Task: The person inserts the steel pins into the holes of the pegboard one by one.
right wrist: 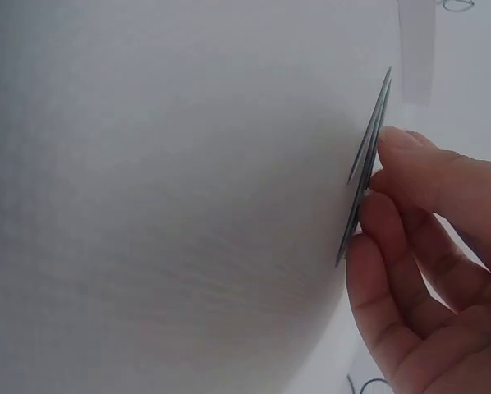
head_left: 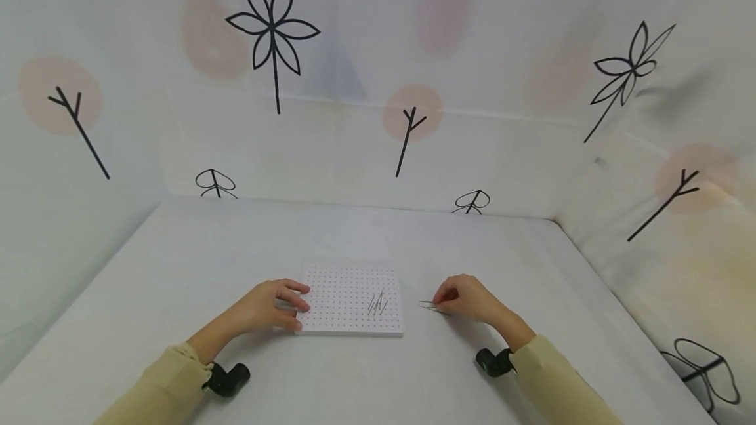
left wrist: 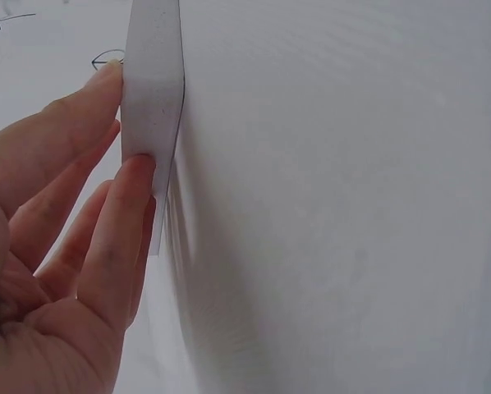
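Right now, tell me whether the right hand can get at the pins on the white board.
Probably yes: nothing visibly blocks the right hand from the pins on the white board. Its fingers touch loose pins, though, which could get in the way.

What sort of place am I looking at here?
Likely a makeshift work booth: pale sheeting printed with line-drawn plants encloses a white table on three sides, and a perforated board lies on it.
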Tool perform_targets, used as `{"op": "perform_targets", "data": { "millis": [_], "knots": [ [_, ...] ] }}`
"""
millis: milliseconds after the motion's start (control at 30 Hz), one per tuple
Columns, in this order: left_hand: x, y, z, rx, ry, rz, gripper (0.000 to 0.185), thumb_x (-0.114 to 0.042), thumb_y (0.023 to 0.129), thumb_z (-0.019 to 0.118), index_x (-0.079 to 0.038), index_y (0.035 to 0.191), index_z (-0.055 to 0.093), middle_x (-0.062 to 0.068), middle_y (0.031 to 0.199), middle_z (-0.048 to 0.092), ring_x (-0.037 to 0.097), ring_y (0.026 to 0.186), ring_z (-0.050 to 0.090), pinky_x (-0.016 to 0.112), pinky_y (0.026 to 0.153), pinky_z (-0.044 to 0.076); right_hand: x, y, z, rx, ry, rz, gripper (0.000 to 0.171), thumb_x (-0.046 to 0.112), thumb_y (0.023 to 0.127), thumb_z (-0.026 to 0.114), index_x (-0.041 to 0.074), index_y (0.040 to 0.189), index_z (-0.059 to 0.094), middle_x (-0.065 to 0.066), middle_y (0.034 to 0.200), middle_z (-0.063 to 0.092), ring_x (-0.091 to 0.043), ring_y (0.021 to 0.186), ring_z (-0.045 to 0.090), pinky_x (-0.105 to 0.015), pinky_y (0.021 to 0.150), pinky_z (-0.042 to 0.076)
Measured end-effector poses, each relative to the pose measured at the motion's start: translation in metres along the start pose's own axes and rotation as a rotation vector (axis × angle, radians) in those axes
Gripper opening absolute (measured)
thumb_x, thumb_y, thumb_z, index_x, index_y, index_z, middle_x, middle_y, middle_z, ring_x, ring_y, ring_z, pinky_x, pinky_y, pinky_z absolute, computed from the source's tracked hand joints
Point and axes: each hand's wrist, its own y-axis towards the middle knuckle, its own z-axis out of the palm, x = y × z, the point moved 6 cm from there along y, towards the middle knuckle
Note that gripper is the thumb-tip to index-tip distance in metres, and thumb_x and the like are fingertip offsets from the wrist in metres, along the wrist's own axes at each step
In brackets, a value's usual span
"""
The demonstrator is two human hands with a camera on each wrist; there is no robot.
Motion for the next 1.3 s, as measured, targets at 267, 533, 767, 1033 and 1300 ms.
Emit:
{"op": "perform_targets", "data": {
  "millis": [267,533,767,1033,1300],
  "knots": [
    [0.0005,0.0001,0.0000,-0.011,0.013,-0.002,0.024,-0.010,0.067,0.082,-0.009,0.088,0.072,0.012,0.124,0.054,0.018,0.095,0.061,0.026,0.078,0.051,-0.0056,0.0038,0.0047,0.038,0.004,0.052,0.005,0.004,0.079,0.071,0.007,0.081,0.068,0.003,0.081,0.062,-0.014,0.076,0.053,-0.029,0.069,0.047],
    [-0.0001,-0.0004,0.0011,-0.011,0.006,-0.018,0.023,-0.010,0.067,0.082,-0.009,0.088,0.073,0.011,0.124,0.054,0.018,0.094,0.062,0.027,0.078,0.051,-0.0052,0.0027,0.0084,0.084,0.001,0.056,0.004,0.006,0.083,0.067,0.004,0.081,0.065,0.003,0.079,0.059,-0.013,0.076,0.050,-0.029,0.069,0.044],
    [-0.0002,-0.0005,0.0006,-0.013,0.004,-0.009,0.024,-0.009,0.067,0.082,-0.009,0.088,0.072,0.012,0.124,0.054,0.020,0.097,0.061,0.026,0.077,0.051,-0.0059,0.0017,0.0104,0.114,-0.010,0.038,0.004,0.005,0.087,0.062,0.004,0.083,0.060,0.002,0.080,0.054,-0.014,0.075,0.048,-0.027,0.066,0.043],
    [-0.0011,-0.0006,0.0006,-0.032,0.050,-0.022,0.024,-0.011,0.065,0.083,-0.012,0.087,0.073,0.008,0.122,0.056,0.029,0.112,0.052,0.028,0.080,0.050,-0.0067,-0.0008,0.0084,0.115,0.014,0.023,0.005,0.007,0.088,0.061,0.006,0.084,0.060,0.003,0.079,0.054,-0.015,0.075,0.047,-0.026,0.065,0.042],
    [-0.0021,-0.0013,0.0003,-0.010,0.024,-0.001,0.024,-0.010,0.067,0.082,-0.008,0.088,0.073,0.013,0.124,0.054,0.023,0.101,0.059,0.026,0.077,0.051,0.0004,-0.0028,0.0043,0.061,0.057,0.010,0.004,0.006,0.091,0.057,0.005,0.089,0.054,0.001,0.080,0.053,-0.015,0.074,0.048,-0.025,0.061,0.043]
  ]
}}
